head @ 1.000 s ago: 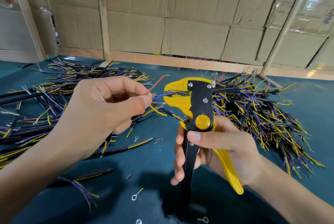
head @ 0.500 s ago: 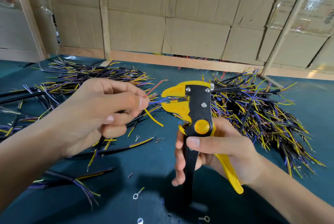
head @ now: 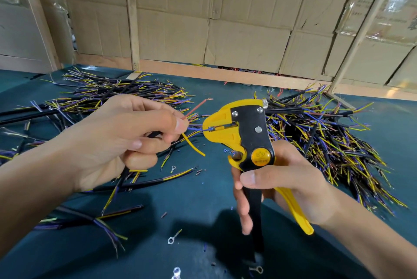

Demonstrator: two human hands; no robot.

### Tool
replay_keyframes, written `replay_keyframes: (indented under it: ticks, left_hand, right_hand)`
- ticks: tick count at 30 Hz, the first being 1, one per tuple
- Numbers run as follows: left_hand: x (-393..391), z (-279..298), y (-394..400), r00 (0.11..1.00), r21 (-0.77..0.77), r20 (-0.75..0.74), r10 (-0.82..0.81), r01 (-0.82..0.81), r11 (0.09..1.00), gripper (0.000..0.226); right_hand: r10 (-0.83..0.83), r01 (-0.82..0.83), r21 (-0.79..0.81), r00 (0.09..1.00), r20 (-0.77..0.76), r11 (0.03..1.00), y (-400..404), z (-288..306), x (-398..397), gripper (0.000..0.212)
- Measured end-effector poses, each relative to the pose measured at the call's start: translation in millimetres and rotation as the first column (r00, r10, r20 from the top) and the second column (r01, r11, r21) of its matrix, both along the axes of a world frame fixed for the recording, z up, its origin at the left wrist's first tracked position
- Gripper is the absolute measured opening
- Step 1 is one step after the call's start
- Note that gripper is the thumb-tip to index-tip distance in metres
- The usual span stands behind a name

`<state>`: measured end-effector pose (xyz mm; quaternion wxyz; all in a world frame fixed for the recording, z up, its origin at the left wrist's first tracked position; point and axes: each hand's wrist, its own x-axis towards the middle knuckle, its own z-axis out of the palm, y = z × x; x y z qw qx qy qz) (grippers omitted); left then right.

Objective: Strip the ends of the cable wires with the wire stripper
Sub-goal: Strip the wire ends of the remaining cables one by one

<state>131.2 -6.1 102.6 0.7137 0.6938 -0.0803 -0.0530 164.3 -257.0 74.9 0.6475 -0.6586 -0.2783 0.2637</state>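
Now left hand (head: 112, 141) pinches blue wire (head: 195, 128) at frame center, tip w/in wire stripper (head: 244, 136) mouth; right hand (head: 284, 185) grips stripper handles, center-right, fingers curled round them.

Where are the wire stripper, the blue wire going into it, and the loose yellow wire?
wire stripper (head: 256, 134), head view, on its black head plate.
blue wire (head: 195, 128), head view, on the bare stretch between thumb and stripper mouth.
yellow wire (head: 193, 146), head view, mid-length, hanging below the left hand's fingers.

Left hand (head: 117, 141) feeds blue wire (head: 195, 128) into wire stripper (head: 243, 134) gripped by right hand (head: 286, 184).
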Motion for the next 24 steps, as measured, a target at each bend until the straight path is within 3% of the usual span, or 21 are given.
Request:
replay_keyframes:
  ticks: [4,7,9,10,13,17,24]
  left_hand:
    - [1.7,-3.7,-2.7,0.998,-0.003,0.034,0.047,-0.047,0.999,0.041]
    - [1.5,-7.3,-7.6,0.964,-0.037,0.186,0.191,-0.187,0.982,0.029]
    - [-0.5,-11.6,-7.5,0.855,0.098,0.432,0.288,-0.362,0.927,0.02]
    - [-1.9,-13.5,-7.1,0.76,0.198,0.579,0.296,-0.483,0.853,0.014]
    - [-6.7,-16.4,-7.7,0.537,0.328,0.828,0.162,-0.698,0.637,0.005]
    - [-11.1,-17.1,-12.8,0.443,0.362,0.896,0.003,-0.736,0.573,0.004]
    - [-12.5,-14.1,-12.6,0.455,0.398,0.889,-0.05,-0.715,0.575,0.002]
  right_hand:
    - [-0.133,0.132,0.059,0.991,0.027,0.99,3.3,-11.0,-8.0,0.02]
    - [-0.072,0.084,0.138,0.993,-0.089,0.987,7.3,-8.5,-8.5,0.015]
    - [-0.04,0.07,0.2,0.987,-0.153,0.977,7.7,-2.7,-10.0,0.013]
    - [-0.026,0.066,0.222,0.984,-0.179,0.973,7.1,-1.4,-9.2,0.016]
    - [0.02,0.025,0.231,0.981,-0.192,0.973,3.6,-0.1,-9.2,0.028]
    - [0.049,-0.023,0.178,0.988,-0.145,0.984,3.9,-2.6,-8.3,0.021]
    - [0.054,-0.042,0.133,0.994,-0.09,0.99,5.0,-5.9,-9.1,0.015]
